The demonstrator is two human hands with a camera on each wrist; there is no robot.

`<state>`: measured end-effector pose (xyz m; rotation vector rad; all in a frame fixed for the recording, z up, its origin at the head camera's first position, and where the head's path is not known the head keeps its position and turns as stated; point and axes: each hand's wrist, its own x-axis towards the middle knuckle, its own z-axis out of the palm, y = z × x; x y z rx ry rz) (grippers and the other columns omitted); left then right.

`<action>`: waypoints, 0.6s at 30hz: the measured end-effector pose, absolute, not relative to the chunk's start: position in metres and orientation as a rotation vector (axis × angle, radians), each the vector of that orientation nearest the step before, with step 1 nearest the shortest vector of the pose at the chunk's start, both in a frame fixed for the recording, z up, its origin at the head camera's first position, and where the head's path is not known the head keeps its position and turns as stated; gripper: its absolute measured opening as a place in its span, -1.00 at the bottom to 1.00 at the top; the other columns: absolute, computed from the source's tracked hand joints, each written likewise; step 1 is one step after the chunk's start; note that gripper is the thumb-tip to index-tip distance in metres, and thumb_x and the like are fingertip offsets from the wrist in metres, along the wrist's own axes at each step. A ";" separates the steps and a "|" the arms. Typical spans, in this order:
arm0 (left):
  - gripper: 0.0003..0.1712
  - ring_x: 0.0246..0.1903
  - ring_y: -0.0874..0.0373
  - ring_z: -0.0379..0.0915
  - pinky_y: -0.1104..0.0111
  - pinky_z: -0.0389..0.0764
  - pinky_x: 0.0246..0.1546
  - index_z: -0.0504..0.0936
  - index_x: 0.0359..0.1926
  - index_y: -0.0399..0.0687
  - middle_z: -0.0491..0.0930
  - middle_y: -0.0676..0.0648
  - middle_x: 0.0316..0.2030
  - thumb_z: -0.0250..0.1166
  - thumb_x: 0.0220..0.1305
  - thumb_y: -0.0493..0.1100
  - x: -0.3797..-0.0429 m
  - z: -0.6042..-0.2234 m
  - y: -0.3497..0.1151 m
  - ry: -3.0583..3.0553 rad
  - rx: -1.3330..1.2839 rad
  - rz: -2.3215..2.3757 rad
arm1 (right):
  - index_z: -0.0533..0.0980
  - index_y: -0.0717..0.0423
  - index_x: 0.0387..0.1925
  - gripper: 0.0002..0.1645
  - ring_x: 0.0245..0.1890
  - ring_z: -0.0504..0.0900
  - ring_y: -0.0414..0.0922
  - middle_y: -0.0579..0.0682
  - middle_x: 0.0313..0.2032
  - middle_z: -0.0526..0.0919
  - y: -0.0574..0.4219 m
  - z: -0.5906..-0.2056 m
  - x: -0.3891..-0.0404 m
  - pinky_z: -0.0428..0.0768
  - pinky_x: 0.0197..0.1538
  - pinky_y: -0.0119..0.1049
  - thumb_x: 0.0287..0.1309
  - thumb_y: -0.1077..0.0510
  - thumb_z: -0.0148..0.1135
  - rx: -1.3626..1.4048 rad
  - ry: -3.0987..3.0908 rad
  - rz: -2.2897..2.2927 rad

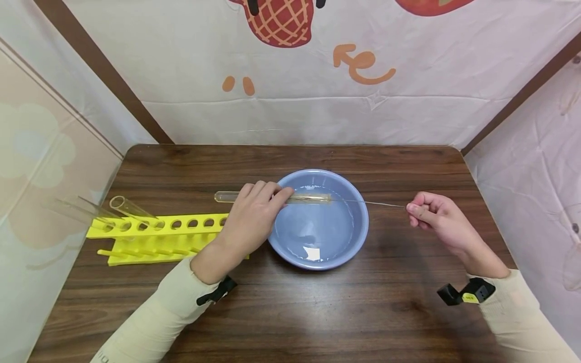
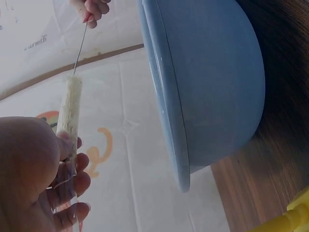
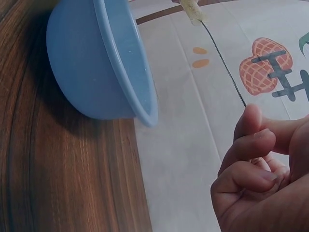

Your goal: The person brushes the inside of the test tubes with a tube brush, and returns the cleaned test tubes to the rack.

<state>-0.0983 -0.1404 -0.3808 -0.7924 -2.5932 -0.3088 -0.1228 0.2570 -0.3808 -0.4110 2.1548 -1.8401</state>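
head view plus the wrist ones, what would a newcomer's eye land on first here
Probably the blue basin of clear liquid near the middle of the wooden table, and the bright yellow test tube rack to its left. Next, the glass test tube held sideways over the basin by the left hand, a brush inside it, its thin wire handle pinched by the right hand off to the right.

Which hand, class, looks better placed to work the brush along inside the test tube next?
Probably the right hand: it pinches the wire of the brush, while the left hand is occupied gripping the test tube.
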 end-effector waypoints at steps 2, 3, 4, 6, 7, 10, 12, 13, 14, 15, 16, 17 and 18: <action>-0.67 -0.07 -0.07 0.51 0.11 0.47 -0.05 0.63 0.17 -0.11 0.62 -0.14 -0.08 0.28 0.42 -0.25 -0.098 -0.381 -0.140 -2.597 -0.793 -0.304 | 0.45 0.17 -0.45 -0.71 -0.60 0.36 -0.20 -0.11 -0.57 0.56 0.255 -0.381 -0.123 0.30 -0.56 -0.34 0.47 0.37 0.06 -0.410 2.149 -1.845; -0.67 -0.07 -0.07 0.51 0.11 0.46 -0.05 0.63 0.17 -0.11 0.61 -0.14 -0.08 0.28 0.43 -0.25 -0.098 -0.381 -0.140 -2.599 -0.793 -0.301 | 0.46 0.17 -0.45 -0.71 -0.60 0.36 -0.20 -0.11 -0.57 0.56 0.254 -0.380 -0.123 0.31 -0.55 -0.35 0.47 0.37 0.06 -0.408 2.144 -1.849; -0.67 -0.07 -0.07 0.51 0.11 0.47 -0.05 0.63 0.17 -0.11 0.61 -0.14 -0.08 0.28 0.43 -0.25 -0.098 -0.381 -0.140 -2.601 -0.794 -0.296 | 0.46 0.17 -0.45 -0.71 -0.60 0.36 -0.19 -0.11 -0.57 0.56 0.253 -0.380 -0.124 0.31 -0.55 -0.37 0.47 0.37 0.06 -0.408 2.137 -1.855; -0.67 -0.07 -0.07 0.51 0.11 0.47 -0.05 0.63 0.18 -0.12 0.61 -0.14 -0.08 0.28 0.43 -0.25 -0.098 -0.380 -0.140 -2.606 -0.797 -0.287 | 0.46 0.17 -0.45 -0.71 -0.60 0.36 -0.20 -0.11 -0.57 0.56 0.250 -0.380 -0.124 0.34 -0.54 -0.39 0.47 0.37 0.06 -0.408 2.123 -1.869; -0.66 -0.08 -0.06 0.50 0.11 0.47 -0.05 0.63 0.18 -0.12 0.61 -0.14 -0.08 0.29 0.42 -0.26 -0.098 -0.380 -0.139 -2.608 -0.802 -0.286 | 0.46 0.17 -0.45 -0.71 -0.60 0.36 -0.21 -0.11 -0.57 0.56 0.248 -0.380 -0.124 0.34 -0.53 -0.39 0.47 0.37 0.06 -0.408 2.114 -1.874; -0.66 -0.12 -0.05 0.50 0.13 0.49 -0.07 0.63 0.18 -0.12 0.61 -0.14 -0.09 0.30 0.41 -0.26 -0.098 -0.380 -0.136 -2.606 -0.832 -0.282 | 0.46 0.19 -0.45 -0.72 -0.60 0.38 -0.23 -0.10 -0.58 0.56 0.241 -0.380 -0.125 0.38 -0.52 -0.41 0.47 0.36 0.07 -0.415 2.116 -1.858; -0.67 -0.14 -0.04 0.49 0.15 0.49 -0.08 0.62 0.17 -0.11 0.62 -0.13 -0.10 0.30 0.42 -0.25 -0.098 -0.381 -0.132 -2.599 -0.855 -0.281 | 0.46 0.20 -0.45 -0.73 -0.59 0.39 -0.22 -0.10 -0.58 0.56 0.235 -0.380 -0.125 0.39 -0.51 -0.42 0.47 0.34 0.09 -0.419 2.123 -1.832; -0.68 -0.14 -0.04 0.50 0.15 0.49 -0.09 0.63 0.17 -0.11 0.62 -0.13 -0.10 0.29 0.42 -0.25 -0.098 -0.381 -0.131 -2.595 -0.862 -0.280 | 0.46 0.21 -0.45 -0.73 -0.59 0.39 -0.22 -0.10 -0.58 0.56 0.232 -0.380 -0.126 0.40 -0.51 -0.42 0.47 0.33 0.09 -0.421 2.130 -1.818; -0.68 -0.14 -0.04 0.50 0.16 0.49 -0.09 0.62 0.16 -0.10 0.62 -0.13 -0.10 0.28 0.43 -0.24 -0.098 -0.382 -0.129 -2.591 -0.866 -0.276 | 0.46 0.22 -0.45 -0.73 -0.59 0.38 -0.21 -0.09 -0.59 0.55 0.230 -0.380 -0.126 0.40 -0.51 -0.42 0.46 0.33 0.10 -0.421 2.134 -1.808; -0.69 -0.14 -0.04 0.50 0.16 0.50 -0.08 0.62 0.16 -0.10 0.62 -0.12 -0.10 0.27 0.44 -0.24 -0.098 -0.382 -0.128 -2.587 -0.867 -0.271 | 0.46 0.22 -0.45 -0.73 -0.59 0.38 -0.21 -0.10 -0.59 0.55 0.227 -0.380 -0.126 0.40 -0.51 -0.43 0.46 0.33 0.10 -0.422 2.142 -1.797; -0.70 -0.13 -0.04 0.50 0.16 0.50 -0.09 0.63 0.15 -0.09 0.62 -0.12 -0.10 0.27 0.44 -0.23 -0.099 -0.383 -0.127 -2.584 -0.867 -0.268 | 0.46 0.23 -0.45 -0.73 -0.59 0.38 -0.21 -0.10 -0.59 0.55 0.226 -0.380 -0.126 0.40 -0.51 -0.43 0.46 0.33 0.10 -0.421 2.145 -1.793; -0.70 -0.13 -0.03 0.50 0.16 0.50 -0.09 0.63 0.15 -0.09 0.62 -0.12 -0.10 0.27 0.44 -0.24 -0.099 -0.383 -0.126 -2.581 -0.866 -0.266 | 0.45 0.23 -0.45 -0.73 -0.60 0.36 -0.20 -0.10 -0.59 0.55 0.224 -0.380 -0.126 0.39 -0.52 -0.43 0.46 0.33 0.10 -0.419 2.147 -1.791; -0.70 -0.12 -0.03 0.51 0.17 0.50 -0.09 0.63 0.15 -0.08 0.62 -0.11 -0.10 0.27 0.44 -0.24 -0.099 -0.383 -0.125 -2.581 -0.864 -0.267 | 0.45 0.24 -0.45 -0.73 -0.60 0.37 -0.21 -0.10 -0.60 0.55 0.223 -0.380 -0.126 0.39 -0.51 -0.43 0.46 0.33 0.10 -0.416 2.148 -1.790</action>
